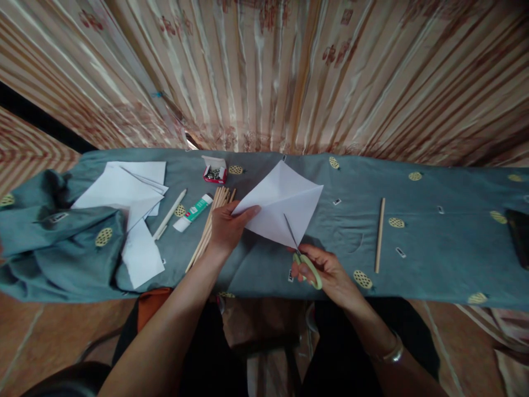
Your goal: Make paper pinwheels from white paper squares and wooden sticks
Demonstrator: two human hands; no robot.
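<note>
A white square of paper (281, 201) with crease lines is held up over the cloth. My left hand (228, 226) pinches its left corner, thumb on top. In my right hand (326, 270) is a pair of scissors (309, 269) with pale green handles, my fingers through the loops. One blade lies over the paper's lower right part, pointing towards its middle; the other blade is hidden beneath the sheet. Just left of my left hand, a bundle of thin wooden sticks (205, 237) rests on the cloth, partly covered by that hand.
A small red box of metal pins (215, 171), a green and white glue tube (193, 212) and a white pen (170, 214) lie on the left. Beyond them are loose white papers (119, 190). A single wooden stick (379, 234) lies right. A dark object (518, 234) sits at the right edge.
</note>
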